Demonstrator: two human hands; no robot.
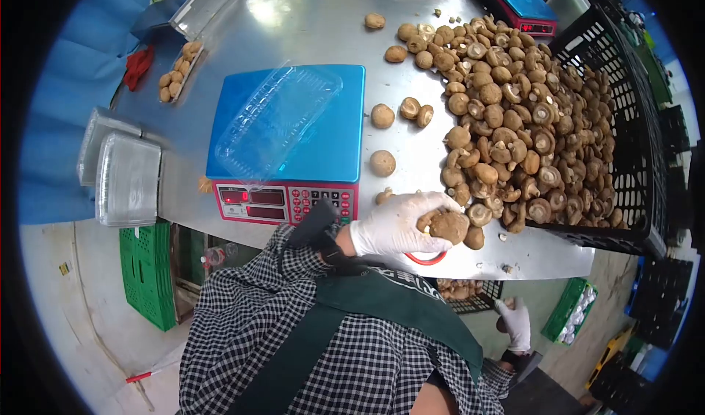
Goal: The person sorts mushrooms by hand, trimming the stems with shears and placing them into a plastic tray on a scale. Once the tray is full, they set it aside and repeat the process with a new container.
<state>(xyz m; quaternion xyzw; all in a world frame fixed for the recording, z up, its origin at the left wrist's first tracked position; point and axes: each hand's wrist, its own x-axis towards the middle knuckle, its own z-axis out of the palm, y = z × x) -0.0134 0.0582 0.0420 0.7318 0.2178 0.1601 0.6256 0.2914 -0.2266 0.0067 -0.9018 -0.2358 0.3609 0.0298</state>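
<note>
My left hand [404, 225], in a white glove, is closed around a brown mushroom [449, 227] at the table's near edge. A red loop [426, 259] shows just under this hand; what it belongs to is hidden. Lower right, below table height, my gloved right hand [518, 325] has its fingers curled round a brown mushroom [502, 325], partly hidden. A big heap of mushrooms [507, 114] lies right of my left hand, with several loose ones beside it. To the left, a clear plastic tray [283, 121] rests tilted across the blue-topped scale [345, 150], whose display reads 0.
Stacked clear trays [128, 180] stand at the table's left edge, near a filled mushroom tray [181, 71]. A black crate [624, 121] lies on its side behind the heap. Another scale [521, 0] sits at the far right. Below are a mushroom crate [481, 301] and green crates [147, 275].
</note>
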